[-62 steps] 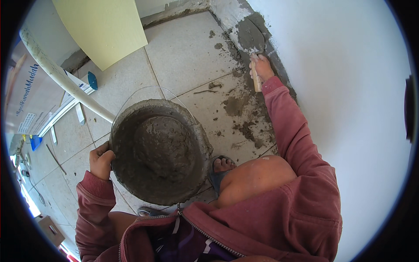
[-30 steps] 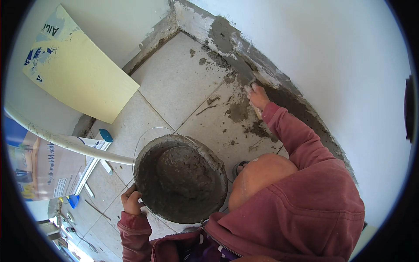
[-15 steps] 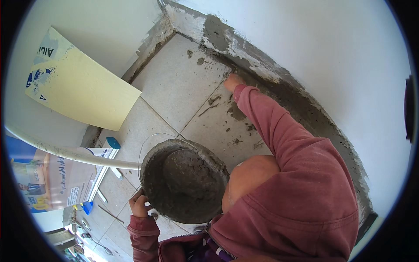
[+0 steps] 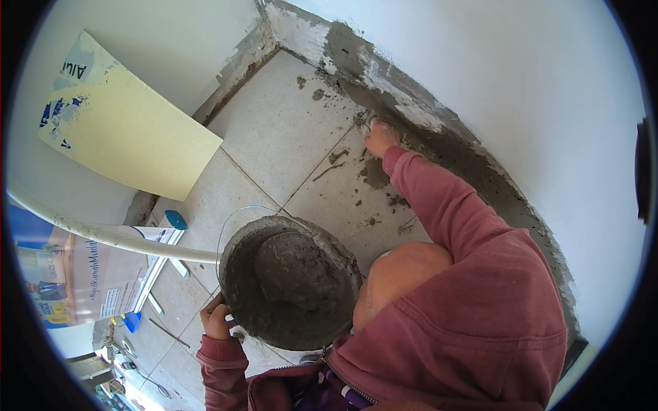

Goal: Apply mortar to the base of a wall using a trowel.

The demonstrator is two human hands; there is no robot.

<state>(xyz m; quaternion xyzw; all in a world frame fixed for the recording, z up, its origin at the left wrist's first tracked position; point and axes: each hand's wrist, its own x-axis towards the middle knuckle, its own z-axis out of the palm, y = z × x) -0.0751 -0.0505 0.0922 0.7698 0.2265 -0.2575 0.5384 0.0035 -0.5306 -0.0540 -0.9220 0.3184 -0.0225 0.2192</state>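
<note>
A bucket [image 4: 236, 274] caked with grey mortar is tilted in front of me, its thin wire handle standing up on the left side. Wet mortar [image 4: 295, 274] lies heaped inside it. My left hand [image 4: 216, 320] grips the bucket's lower left rim. Stretched out ahead, my right hand [image 4: 382, 138] is closed low by the floor, close to the mortar-coated base of the right wall [image 4: 439, 140]. A small greyish shape shows at its fingertips, too unclear to name. Mortar crumbs [image 4: 336, 157] and smears lie on the floor tiles around that hand.
At the left a curved yellowish sheet [image 4: 130, 123] leans against the wall. A pale pipe [image 4: 116, 240] runs toward the bucket, beside a printed banner [image 4: 89, 274]. A small blue object [image 4: 132, 322] and a cable [image 4: 159, 387] lie farther left. My bent knee [image 4: 404, 274] is right beside the bucket.
My right hand has moved a little to the right and nearer to me along the wall base. My left hand stays on the bucket's rim.
</note>
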